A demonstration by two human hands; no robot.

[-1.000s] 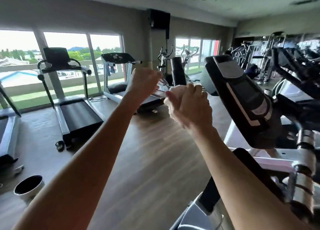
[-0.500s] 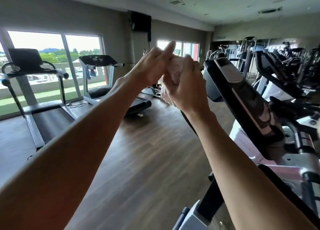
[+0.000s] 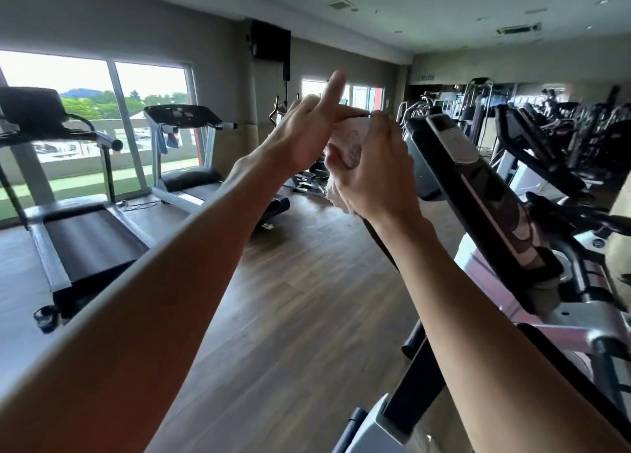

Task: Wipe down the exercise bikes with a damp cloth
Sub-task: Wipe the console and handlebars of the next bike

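Both hands have risen to frame centre, right hand [image 3: 370, 176] now clamped on the bunched white damp cloth [image 3: 351, 142], left hand [image 3: 307, 135] fingers splayed against it, beside the black slanted bike console [image 3: 478, 186], so wiping looks imminent.

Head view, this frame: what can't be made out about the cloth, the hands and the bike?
- Cloth: mostly covered by the right hand; its full shape and whether it is damp cannot be told.
- Left hand: one finger points up; whether the others pinch the cloth is hidden behind the hand.
- Exercise bike: the console screen is too dark to read; the base is cut off by the bottom edge.
- Far machines: dark and blurred.
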